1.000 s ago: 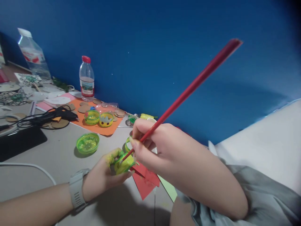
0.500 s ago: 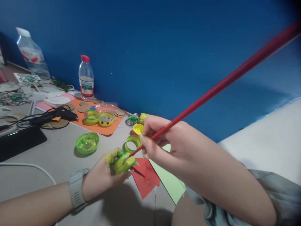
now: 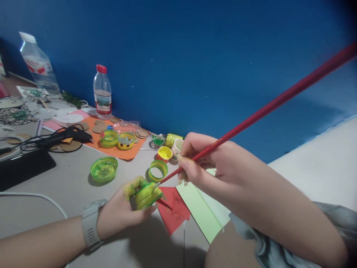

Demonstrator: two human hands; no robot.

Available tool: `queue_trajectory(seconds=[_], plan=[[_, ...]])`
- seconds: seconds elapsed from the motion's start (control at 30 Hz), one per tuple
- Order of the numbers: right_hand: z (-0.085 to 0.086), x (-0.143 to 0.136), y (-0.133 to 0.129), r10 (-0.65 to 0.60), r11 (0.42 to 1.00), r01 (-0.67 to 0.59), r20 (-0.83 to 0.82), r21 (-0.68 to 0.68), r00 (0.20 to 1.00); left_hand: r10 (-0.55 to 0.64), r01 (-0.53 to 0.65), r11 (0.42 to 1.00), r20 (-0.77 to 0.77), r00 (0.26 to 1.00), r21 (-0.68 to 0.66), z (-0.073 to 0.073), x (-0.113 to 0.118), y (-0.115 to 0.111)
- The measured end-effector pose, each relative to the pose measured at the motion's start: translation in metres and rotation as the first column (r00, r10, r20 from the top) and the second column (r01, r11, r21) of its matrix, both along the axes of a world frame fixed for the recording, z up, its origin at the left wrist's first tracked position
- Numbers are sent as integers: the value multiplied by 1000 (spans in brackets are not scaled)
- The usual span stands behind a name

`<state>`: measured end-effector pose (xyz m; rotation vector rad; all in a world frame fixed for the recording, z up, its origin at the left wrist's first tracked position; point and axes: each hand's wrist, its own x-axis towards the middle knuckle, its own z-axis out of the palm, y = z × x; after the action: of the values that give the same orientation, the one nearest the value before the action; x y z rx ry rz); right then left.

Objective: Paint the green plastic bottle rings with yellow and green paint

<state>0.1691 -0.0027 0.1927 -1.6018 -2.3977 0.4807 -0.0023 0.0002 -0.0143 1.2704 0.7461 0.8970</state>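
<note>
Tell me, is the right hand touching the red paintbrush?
Touching: the head view shows the right hand gripping the red paintbrush, its handle pinched between thumb and fingers.

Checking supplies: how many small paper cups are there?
3: green-filled cup at the back, yellow-filled cup in front of it, pale cup partly behind the right hand, which may hide others.

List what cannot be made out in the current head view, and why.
- Far end of the red brush: cut off by the right edge.
- Paint on its bristles: too small to tell.
- Underside of the green-and-yellow piece: covered by the left hand.
- Lower part of the pale cup: partly behind the right hand.
- Small print on the red-capped bottle: too small.
</note>
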Motion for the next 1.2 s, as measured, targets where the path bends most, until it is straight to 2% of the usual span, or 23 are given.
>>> queue_trajectory(seconds=[0.17, 0.33, 0.53, 0.63, 0.8, 1.0, 1.2], plan=[[-1, 1, 2, 4, 1000, -4, 19, -17, 1000, -16, 16, 1000, 11, 1000, -13, -2, -2, -1], [-1, -3, 5, 14, 1000, -14, 11, 3, 1000, 5, -5, 1000, 5, 1000, 2, 1, -1, -2], [1, -6, 5, 8, 1000, -8, 3, -15, 1000, 43, -43, 999, 20, 999, -4, -3, -1, -3], [0, -7, 6, 0, 1000, 0, 21, -16, 1000, 50, -50, 998, 2, 999, 26, 2, 0, -3], [-6, -11, 13, 15, 999, -18, 82, 47, 997, 24, -17, 986, -39, 999, 164, 14, 4, -9], [-3, -4, 7, -152, 984, 139, 116, 111, 982, 37, -9, 983, -147, 988, 183, -1, 1, -12], [3, 12, -4, -195, 952, 178, 42, 249, 980, 102, -99, 993, -51, 994, 59, -6, -2, -4]])
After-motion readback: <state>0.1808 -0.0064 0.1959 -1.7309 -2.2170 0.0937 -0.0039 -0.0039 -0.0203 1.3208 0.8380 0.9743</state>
